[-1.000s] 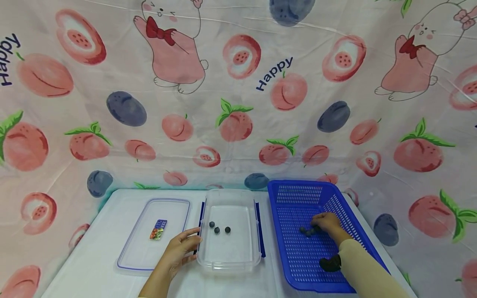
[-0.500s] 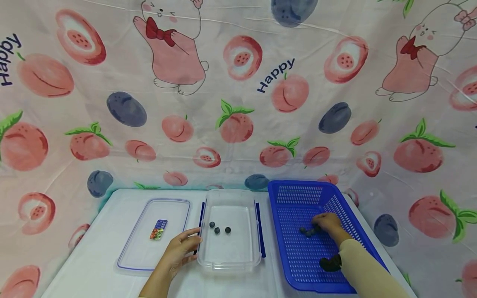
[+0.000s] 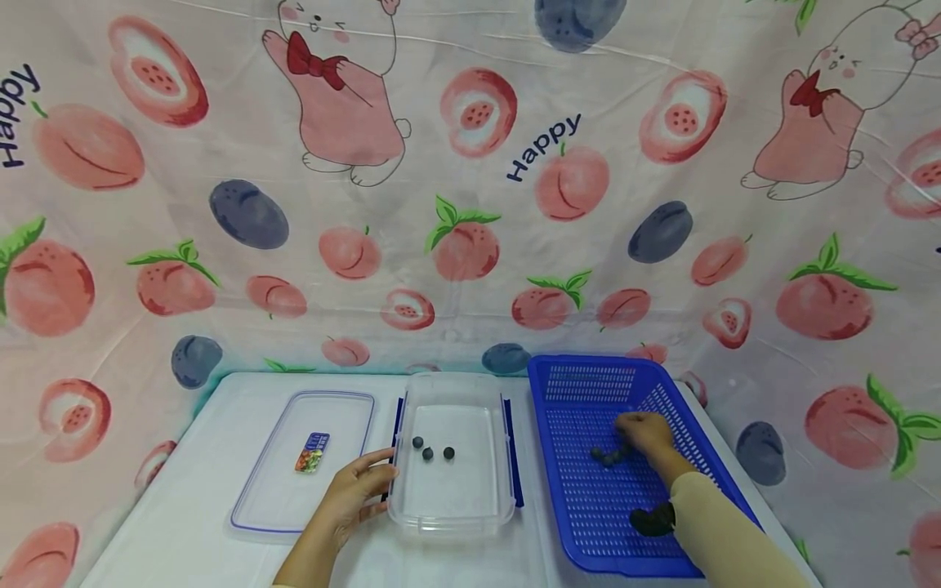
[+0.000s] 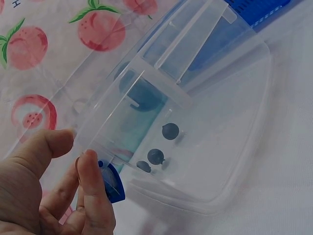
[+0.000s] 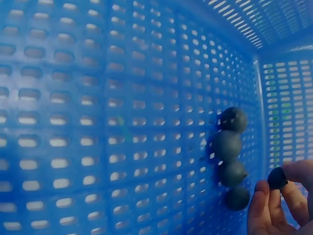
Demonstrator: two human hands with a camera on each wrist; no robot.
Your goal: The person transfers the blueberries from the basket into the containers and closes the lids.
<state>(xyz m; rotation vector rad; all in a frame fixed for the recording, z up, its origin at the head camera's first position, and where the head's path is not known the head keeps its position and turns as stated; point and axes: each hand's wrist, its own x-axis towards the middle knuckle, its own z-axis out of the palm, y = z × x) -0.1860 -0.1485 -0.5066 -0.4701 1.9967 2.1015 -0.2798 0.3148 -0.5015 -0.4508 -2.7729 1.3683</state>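
Observation:
My left hand (image 3: 360,494) grips the left side of a clear plastic food container (image 3: 452,506), its fingertips by the blue side latch (image 4: 111,182). Inside lie three dark blueberries (image 3: 449,453), also seen through the wall in the left wrist view. Over at the right, my right hand (image 3: 647,437) is inside a blue slotted basket (image 3: 581,531). Between thumb and fingers it pinches a blueberry (image 5: 277,177), shown best in the right wrist view. Several other blueberries (image 5: 227,145) lie in a row on the basket floor beside those fingers.
A clear lid (image 3: 257,498) with a blue rim and a colourful label (image 3: 313,453) lies left of the container. A dark green-brown lump (image 3: 650,519), its kind unclear, sits in the basket near the right sleeve. Fruit-printed cloth hangs behind the white table (image 3: 184,490).
My right hand has shifted slightly up and back from the row of blueberries. The left hand and the container hold their place.

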